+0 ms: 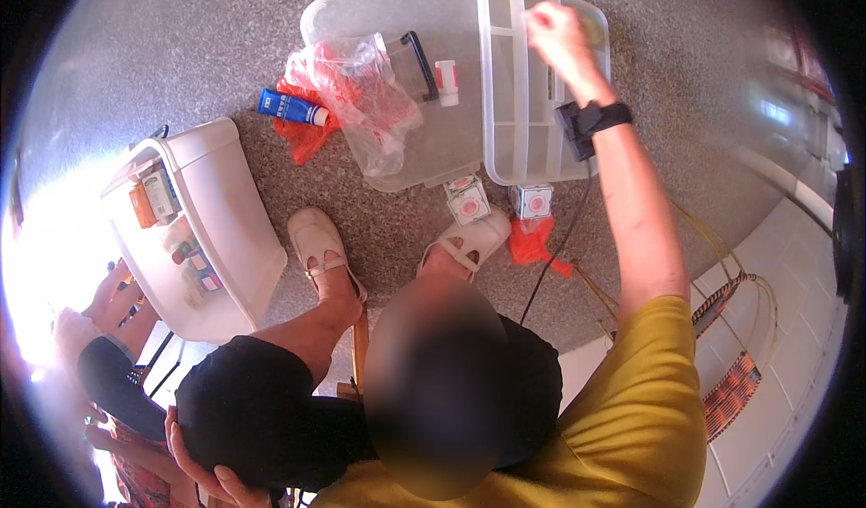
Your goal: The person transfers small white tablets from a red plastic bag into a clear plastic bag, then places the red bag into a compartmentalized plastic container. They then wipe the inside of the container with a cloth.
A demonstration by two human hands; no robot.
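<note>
My right hand (558, 34), fingers curled and blurred, is over the upper right of a translucent divided plastic tray (504, 78). Whether anything is between those fingers is hidden. A dark device is strapped to that wrist, its cable running down. My left hand (210, 464) rests around the black-clothed left knee, thumb apart from the fingers. Beside the tray is a large translucent plastic lid (433, 146). On it lie a crumpled clear plastic bag (369, 102), a small clear container with a black handle (421, 67) and a white-and-red bottle (446, 83).
A blue tube (292, 107) lies on red plastic at the lid's left. A white storage bin (226, 210) holding boxes and bottles is tipped sideways at left. Small printed boxes (468, 203) sit near my right shoe. Another person's arm (128, 291) shows at far left.
</note>
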